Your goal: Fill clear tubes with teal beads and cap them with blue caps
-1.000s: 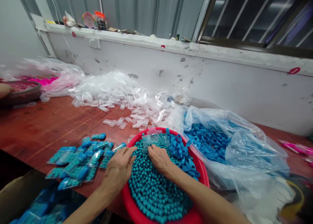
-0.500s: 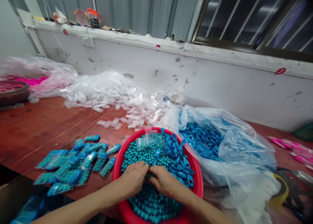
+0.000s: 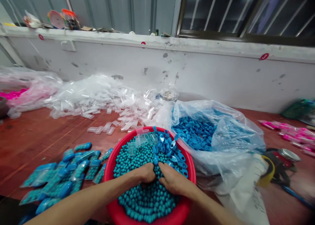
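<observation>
A red basin (image 3: 108, 167) holds turquoise beads (image 3: 145, 202), several clear plastic tubes (image 3: 141, 139) and a heap of blue caps (image 3: 172, 149). My left hand (image 3: 147, 173) is closed in a fist low over the beads, and its fingers hide whatever they grip. Close beside it, my right hand (image 3: 171, 179) has its fingers bent inward, thumb below the index finger. One blue cap (image 3: 156, 160) shows between the two hands, near the fingertips. What lies in the right fingers is hidden.
Filled bead packs with blue tops (image 3: 66, 172) lie left of the basin. Behind it spreads a pile of clear tubes (image 3: 128, 112). An open plastic bag (image 3: 228, 136) of blue caps stands to the right, near yellow tape (image 3: 267, 171). Pink packs (image 3: 292, 133) lie farther right.
The view has swung right, so the scene sits further left. My hands remain together over the beads; the right hand has drawn slightly apart from the left.
</observation>
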Demonstrator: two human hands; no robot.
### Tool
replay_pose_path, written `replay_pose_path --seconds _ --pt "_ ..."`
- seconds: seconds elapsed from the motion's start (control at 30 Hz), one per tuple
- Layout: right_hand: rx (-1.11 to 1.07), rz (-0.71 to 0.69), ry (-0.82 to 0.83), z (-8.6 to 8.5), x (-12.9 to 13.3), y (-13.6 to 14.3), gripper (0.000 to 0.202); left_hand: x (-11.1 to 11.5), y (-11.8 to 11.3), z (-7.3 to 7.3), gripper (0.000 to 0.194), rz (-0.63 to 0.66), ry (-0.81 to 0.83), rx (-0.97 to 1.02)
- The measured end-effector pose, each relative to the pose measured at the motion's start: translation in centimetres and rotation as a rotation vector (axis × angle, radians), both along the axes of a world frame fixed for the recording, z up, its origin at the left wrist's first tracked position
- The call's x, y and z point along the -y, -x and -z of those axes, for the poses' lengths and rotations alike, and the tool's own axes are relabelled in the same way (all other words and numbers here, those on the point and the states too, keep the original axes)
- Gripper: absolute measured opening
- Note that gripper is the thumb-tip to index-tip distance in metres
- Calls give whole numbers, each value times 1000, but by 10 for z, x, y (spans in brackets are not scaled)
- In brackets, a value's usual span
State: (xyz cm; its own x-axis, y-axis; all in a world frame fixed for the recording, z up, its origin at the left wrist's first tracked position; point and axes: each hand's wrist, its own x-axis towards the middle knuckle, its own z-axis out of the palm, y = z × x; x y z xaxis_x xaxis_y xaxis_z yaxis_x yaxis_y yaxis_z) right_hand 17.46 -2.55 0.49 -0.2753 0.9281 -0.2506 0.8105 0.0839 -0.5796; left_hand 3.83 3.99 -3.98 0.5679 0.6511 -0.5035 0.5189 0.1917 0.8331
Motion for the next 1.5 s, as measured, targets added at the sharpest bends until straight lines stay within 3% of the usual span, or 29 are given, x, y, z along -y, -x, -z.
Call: replay_pose_path --seconds 0.13,0.3,0.43,0.57,0.8,0.93,1.1,1.17,1.33,1.5 --pt "-241 139 86 3 -8 -6 29 4 9 -9 14 -6 181 -35" --pt "-516 236 266 9 -10 -14 26 9 23 -25 25 -67 348 130" --pt "-673 254 252 10 -12 -12 27 10 26 -33 40 -83 397 221" --pt "-776 324 236 6 -13 -9 27 14 25 -40 35 -95 364 307" --pt "-739 147 264 -6 -10 -13 28 25 26 -51 26 -134 324 406" --pt "-604 175 177 -10 -11 -15 23 26 34 -59 25 -96 320 433" --pt "-468 105 -188 -23 -4 -11 25 26 41 -60 26 -161 270 481" --pt "-474 57 -235 -29 1 -6 25 28 41 -58 26 -149 298 514" --pt "-727 94 197 -23 8 6 28 35 38 -54 29 -85 367 569" --pt "-737 92 336 -15 7 3 21 38 40 -51 32 -39 290 539"
